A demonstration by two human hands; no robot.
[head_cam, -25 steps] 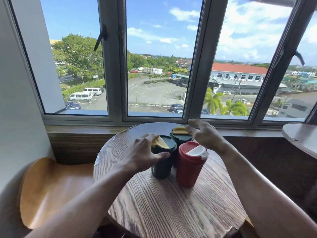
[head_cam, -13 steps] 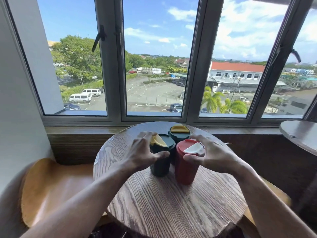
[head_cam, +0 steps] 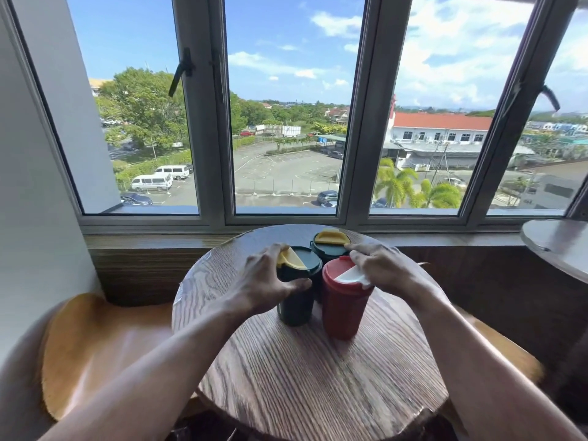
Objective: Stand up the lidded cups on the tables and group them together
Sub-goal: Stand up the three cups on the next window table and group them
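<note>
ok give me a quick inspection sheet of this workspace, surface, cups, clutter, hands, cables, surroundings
surface: round wooden table, grain bare in front of the cups
job's things: three lidded cups, all upright and bunched together: front dark cup with yellow flap, back dark cup with yellow flap, red cup with white flap
clutter: nothing seen
hands: left hand wrapped on the front dark cup; right hand on the red cup's lid, fingers reaching toward the back dark cup
cables: nothing seen
surroundings: window behind, wooden chair at left, edge of a second table at right, no cup visible on the part in view
</note>
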